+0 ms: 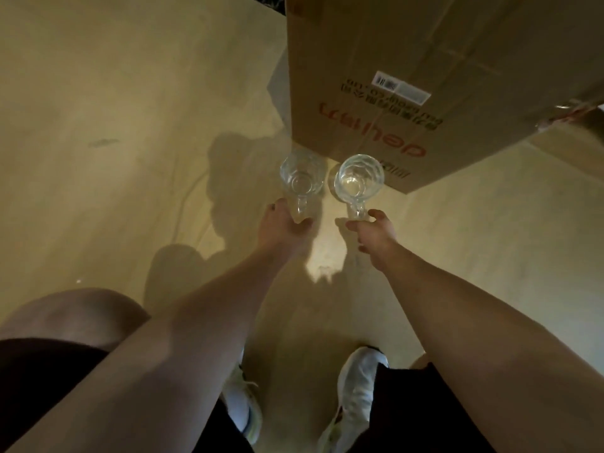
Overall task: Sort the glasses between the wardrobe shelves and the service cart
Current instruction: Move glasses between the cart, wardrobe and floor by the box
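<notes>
Glass mugs, 2 of them, clear and thick-walled, carried low above the pale floor [130, 125] and just short of the cardboard box [408, 76]. Left mug [299, 178] held by left hand [281, 228], fingers curled round the handle. Right mug [359, 178] held by right hand [376, 233], thumb and fingers pinching the handle from below. Both upright, mouths toward the camera, close side by side but not touching. No water plainly seen inside; hard to be sure through the glare.

Likely heavier than thin tumblers, judging by the thick bases and patterned walls. Rigid, no give under a squeeze, so no benefit in clenching harder. Smooth and slick, more so with damp fingers. Brittle: liable to chip or crack if knocked against each other, the box edge or a shelf. Best taken by the handle, as now, with fingers through the loop; a second grip round the body possible when setting down. Worth keeping the 2 apart while moving and lowering base first.

White shoes [356, 387] visible below; neither wardrobe shelves nor service cart in view.
</notes>
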Demonstrator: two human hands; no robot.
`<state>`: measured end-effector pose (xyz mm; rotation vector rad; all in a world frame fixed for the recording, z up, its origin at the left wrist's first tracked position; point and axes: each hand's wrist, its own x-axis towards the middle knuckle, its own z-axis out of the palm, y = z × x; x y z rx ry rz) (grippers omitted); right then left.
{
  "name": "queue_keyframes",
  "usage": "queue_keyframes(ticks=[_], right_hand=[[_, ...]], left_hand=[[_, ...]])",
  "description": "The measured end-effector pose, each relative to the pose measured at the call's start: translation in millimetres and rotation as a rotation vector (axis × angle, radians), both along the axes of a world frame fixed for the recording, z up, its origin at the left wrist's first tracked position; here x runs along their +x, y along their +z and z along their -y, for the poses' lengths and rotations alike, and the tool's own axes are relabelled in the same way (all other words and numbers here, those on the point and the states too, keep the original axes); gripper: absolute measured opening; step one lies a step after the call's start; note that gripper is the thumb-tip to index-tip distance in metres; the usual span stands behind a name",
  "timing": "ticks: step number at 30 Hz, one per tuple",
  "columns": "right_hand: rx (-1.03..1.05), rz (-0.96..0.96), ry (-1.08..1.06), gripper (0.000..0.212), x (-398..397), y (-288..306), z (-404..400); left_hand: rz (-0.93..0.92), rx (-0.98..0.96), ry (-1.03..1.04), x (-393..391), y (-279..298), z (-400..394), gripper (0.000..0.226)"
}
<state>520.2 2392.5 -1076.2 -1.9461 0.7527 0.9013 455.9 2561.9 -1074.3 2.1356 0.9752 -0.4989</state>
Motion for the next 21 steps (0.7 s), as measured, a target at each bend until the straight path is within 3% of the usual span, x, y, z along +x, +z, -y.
queue_keyframes(ticks=[5,8,12,15,21], right_hand=[[0.245,-0.066,-0.22,0.054,0.9,-23.1,-1.9],[0.31,-0.102,-0.221,0.033,6.7,-26.3,-1.8],[0.328,-0.115,-0.221,0.03,11.9,-28.0,-4.4],[0.328,-0.118,-0.255,0.028,11.8,-30.2,-13.7],[0.273,-0.123,-0.249,0.019,7.8,-35.6,-21.2]], left_hand=[[0.018,-0.011,0.135,15.9,-20.6,2.4,0.062],[0.02,-0.087,0.253,23.6,-26.7,-3.7,0.052],[0.02,-0.163,0.283,28.5,-31.4,-2.1,0.025],[0.056,-0.359,0.421,28.2,-33.2,7.1,0.01],[0.149,-0.516,0.543,26.6,-31.5,10.6,0.018]])
